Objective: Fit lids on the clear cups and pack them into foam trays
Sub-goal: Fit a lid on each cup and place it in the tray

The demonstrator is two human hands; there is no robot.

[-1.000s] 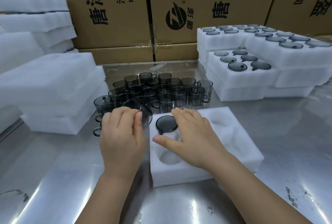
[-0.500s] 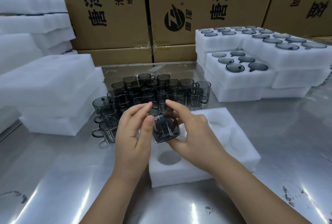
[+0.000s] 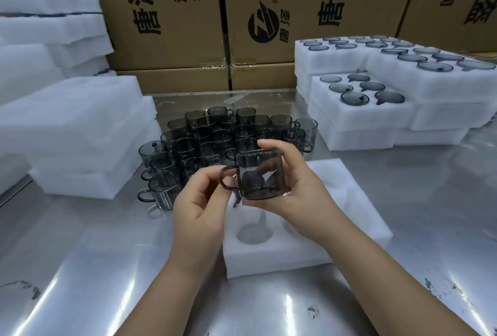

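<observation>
A smoky clear cup (image 3: 258, 174) with a loop handle is held in the air above a white foam tray (image 3: 357, 217). My right hand (image 3: 298, 190) grips its body, thumb below and fingers over the rim. My left hand (image 3: 200, 201) pinches the handle on the cup's left side. The cup is upright, and I cannot tell whether a lid is on it. Round pockets in the tray (image 3: 254, 233) show below the hands. Several more cups (image 3: 231, 133) stand clustered on the metal table behind.
Stacks of filled foam trays (image 3: 376, 109) with lidded cups stand at the right rear. Plain foam slabs (image 3: 70, 131) are piled at the left. Cardboard boxes (image 3: 269, 12) line the back. The steel tabletop (image 3: 80, 268) stretches in front.
The cup has been lifted from the tray's near-left pocket and turned upright; my left hand shifted from touching its side to pinching the handle.
</observation>
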